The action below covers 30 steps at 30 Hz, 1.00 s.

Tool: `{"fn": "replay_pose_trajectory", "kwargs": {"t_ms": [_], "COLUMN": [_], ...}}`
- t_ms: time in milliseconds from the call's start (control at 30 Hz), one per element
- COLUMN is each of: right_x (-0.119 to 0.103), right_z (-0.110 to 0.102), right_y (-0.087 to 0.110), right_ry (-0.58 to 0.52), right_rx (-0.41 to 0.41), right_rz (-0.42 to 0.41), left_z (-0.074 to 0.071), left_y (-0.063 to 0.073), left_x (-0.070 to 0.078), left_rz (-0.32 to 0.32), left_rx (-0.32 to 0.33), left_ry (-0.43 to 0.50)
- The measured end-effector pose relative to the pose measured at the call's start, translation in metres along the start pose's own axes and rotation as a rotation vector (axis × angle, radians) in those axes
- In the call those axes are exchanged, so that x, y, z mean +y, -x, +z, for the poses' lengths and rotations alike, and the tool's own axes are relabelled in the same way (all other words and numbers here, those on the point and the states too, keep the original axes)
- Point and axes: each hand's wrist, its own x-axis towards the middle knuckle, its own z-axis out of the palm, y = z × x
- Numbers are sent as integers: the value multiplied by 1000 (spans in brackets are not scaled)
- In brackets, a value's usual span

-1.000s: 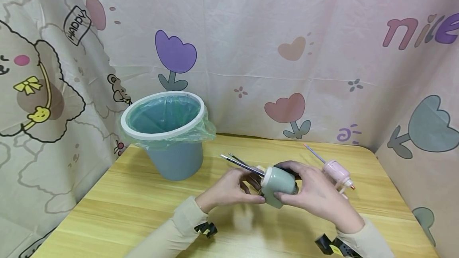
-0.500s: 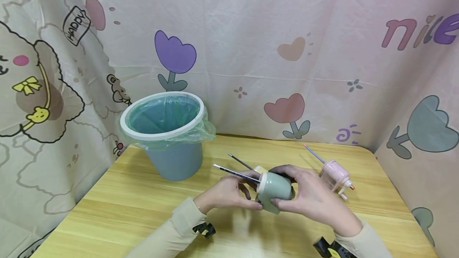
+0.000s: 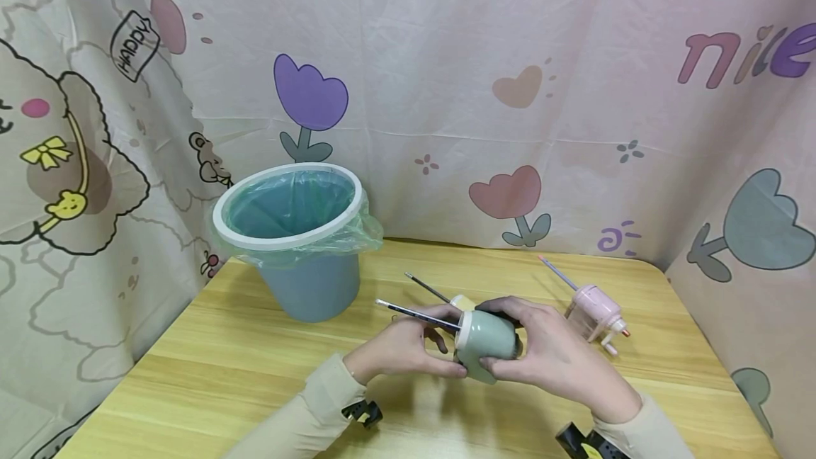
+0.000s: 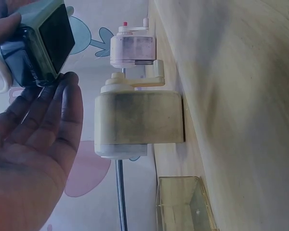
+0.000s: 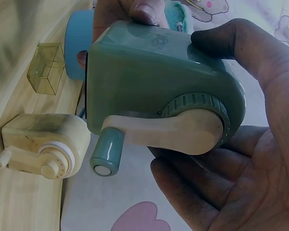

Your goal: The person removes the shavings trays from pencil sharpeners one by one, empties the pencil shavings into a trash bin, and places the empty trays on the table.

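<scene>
We find the green sharpener [image 3: 491,337] raised above the table [image 3: 210,374], a dark pencil [image 3: 414,314] poking from its pale front ring; the right hand [image 3: 557,356] grips its body with thumb and fingers on opposite sides, while the left hand [image 3: 404,346] pinches it near the base, fingers fairly straight. The body looks glossy, so we judge that a loosened hold could drop it, and a sideways knock could snap the pencil or work it loose. The crank [image 5: 159,132] hangs untouched and might catch the cream sharpener [image 5: 48,144] close by if the hands dip. We can make out a small mark [image 5: 159,42] on the green side, but not read it, and no brand is legible; the backdrop [image 3: 408,41] reads "HAPPY" and "nice".
</scene>
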Motion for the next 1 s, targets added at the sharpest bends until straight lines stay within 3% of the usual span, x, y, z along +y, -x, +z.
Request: {"fn": "replay_pose_trajectory", "kwargs": {"t_ms": [233,600,1000], "right_x": [0,0,-1], "right_z": [1,1,1], "right_y": [0,2,3], "right_ry": [8,6,22], "right_rx": [-7,-8,-7], "right_rz": [-8,-32,-41], "left_z": [1,1,-2], "left_y": [0,-1,-2], "left_x": [-1,-3,-4], "left_rz": [0,51,86], "left_rx": [5,-14,-44], "left_ry": [1,30,111]}}
